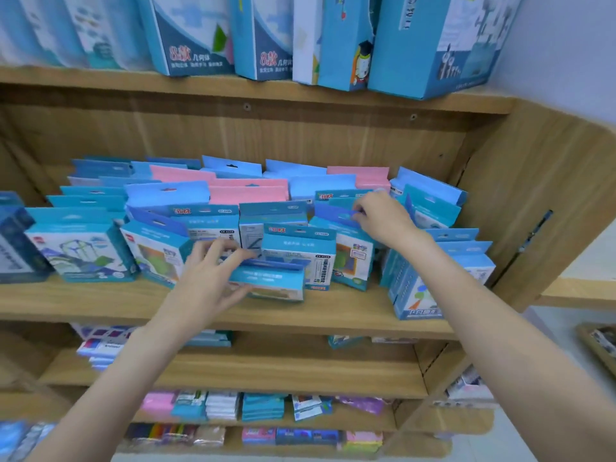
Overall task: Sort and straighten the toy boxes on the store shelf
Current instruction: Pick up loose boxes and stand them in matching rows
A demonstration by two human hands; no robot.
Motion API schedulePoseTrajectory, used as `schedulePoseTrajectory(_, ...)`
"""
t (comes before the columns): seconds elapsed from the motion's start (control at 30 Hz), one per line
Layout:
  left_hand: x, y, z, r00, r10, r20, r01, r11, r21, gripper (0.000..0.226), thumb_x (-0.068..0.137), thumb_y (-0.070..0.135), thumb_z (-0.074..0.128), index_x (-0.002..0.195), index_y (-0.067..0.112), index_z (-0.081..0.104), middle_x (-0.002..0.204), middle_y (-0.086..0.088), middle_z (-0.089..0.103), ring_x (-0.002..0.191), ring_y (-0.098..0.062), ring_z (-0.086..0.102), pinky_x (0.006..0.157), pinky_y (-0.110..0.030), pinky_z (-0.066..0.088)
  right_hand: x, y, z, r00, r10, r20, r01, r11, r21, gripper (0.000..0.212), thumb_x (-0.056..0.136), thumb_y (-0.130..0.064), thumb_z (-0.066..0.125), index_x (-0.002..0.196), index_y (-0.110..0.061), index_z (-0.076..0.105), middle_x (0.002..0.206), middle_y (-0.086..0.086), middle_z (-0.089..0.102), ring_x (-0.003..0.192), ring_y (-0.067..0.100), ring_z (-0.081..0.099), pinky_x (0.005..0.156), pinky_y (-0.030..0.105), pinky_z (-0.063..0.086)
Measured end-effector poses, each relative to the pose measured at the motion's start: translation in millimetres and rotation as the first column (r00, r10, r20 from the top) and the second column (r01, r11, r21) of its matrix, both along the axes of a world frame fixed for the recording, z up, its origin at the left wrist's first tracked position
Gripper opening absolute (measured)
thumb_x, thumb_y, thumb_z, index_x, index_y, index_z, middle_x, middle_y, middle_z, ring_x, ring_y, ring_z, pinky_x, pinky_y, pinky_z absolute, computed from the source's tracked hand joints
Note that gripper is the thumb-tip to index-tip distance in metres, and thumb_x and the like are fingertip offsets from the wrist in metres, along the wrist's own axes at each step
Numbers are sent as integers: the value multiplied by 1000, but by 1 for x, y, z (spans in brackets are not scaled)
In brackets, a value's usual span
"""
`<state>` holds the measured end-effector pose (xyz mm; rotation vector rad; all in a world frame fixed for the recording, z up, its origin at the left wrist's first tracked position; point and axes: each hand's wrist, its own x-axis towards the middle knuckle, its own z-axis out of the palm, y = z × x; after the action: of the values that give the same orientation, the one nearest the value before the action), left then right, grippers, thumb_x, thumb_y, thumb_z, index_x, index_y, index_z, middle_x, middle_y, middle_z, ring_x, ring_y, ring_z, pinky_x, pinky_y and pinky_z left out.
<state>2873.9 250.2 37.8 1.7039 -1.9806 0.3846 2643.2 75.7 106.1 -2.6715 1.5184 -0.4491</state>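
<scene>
Both hands are at work on the middle shelf (pixel 233 315) of a wooden store rack. By the look of it the sorting is only partly done: the toy boxes (pixel 213 195) in the back rows stand fairly upright, blue and pink hang-tabs showing, while those nearer the front lean at odd angles, and one blue box (pixel 413 288) at the right has tipped forward toward the shelf edge. The left hand (pixel 210 275) has its fingers spread and lightly curled around the end of a small tilted box (pixel 270 281) at the front, thumb below and fingers on top, so it grips that box. The right hand (pixel 383 218) reaches further back and pinches the blue hang-tab (pixel 336 211) of a box in the row behind. Straightening the front rows and the fallen right-hand box seems to remain.
</scene>
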Motion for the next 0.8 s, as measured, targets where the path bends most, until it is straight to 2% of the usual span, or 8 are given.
schedulePoseTrajectory(0.07,2,7,-1,998,-45,-53,48,997,64,48,74,28,73,114,18,51,102,-9,56,93,-29,53,71,-47,52,-1,1,8,998,-8,62,10,1000,-26,21,91,-10,45,73,-3,53,79,20,54,85,38,55,62,34,35)
schedulePoseTrajectory(0.1,3,8,-1,997,-44,-66,49,996,75,46,75,30,70,116,16,53,103,-8,56,94,-28,54,72,-45,53,-2,3,15,996,-14,92,20,998,-64,22,91,-11,44,74,-2,53,80,22,56,85,39,55,63,36,37)
schedulePoseTrajectory(0.17,2,7,0,996,-19,-87,27,996,89,46,78,30,67,119,15,56,107,-6,55,99,-25,54,76,-41,51,-2,10,32,987,-22,159,45,989,-140,22,91,-14,42,87,-1,59,91,24,62,91,42,56,70,40,43)
schedulePoseTrajectory(0.27,-2,0,7,989,44,-144,-27,992,121,50,81,32,66,125,15,52,114,-4,53,105,-22,50,81,-41,49,-7,21,59,967,-9,255,65,975,-212,22,92,-19,43,98,-7,61,102,21,63,98,42,55,77,40,43)
schedulePoseTrajectory(0.4,-8,-16,15,972,82,-219,-60,992,107,51,83,29,66,130,16,48,111,-4,52,97,-23,53,72,-36,48,-24,41,88,939,23,342,88,948,-305,20,92,-21,45,98,-11,62,103,15,65,97,39,56,78,40,43)
schedulePoseTrajectory(0.5,-10,-25,16,970,92,-225,-74,993,88,49,85,24,65,130,14,47,113,-8,52,97,-25,54,70,-35,47,-33,57,96,939,43,341,83,934,-346,19,92,-21,45,97,-13,61,103,13,65,97,38,55,78,42,43)
schedulePoseTrajectory(0.67,-7,-26,16,967,83,-240,-54,991,125,51,86,22,63,132,16,43,116,-5,49,98,-22,53,69,-31,44,-41,66,74,961,81,263,-23,976,-219,17,91,-19,48,92,-11,63,96,12,67,95,33,57,78,41,46)
schedulePoseTrajectory(0.8,-1,-19,21,977,62,-202,-15,974,225,51,87,19,62,132,20,38,108,1,43,78,-18,55,64,-30,43,-35,66,42,975,95,201,-82,994,-72,19,93,-18,46,92,-9,62,100,14,67,97,34,57,78,44,47)
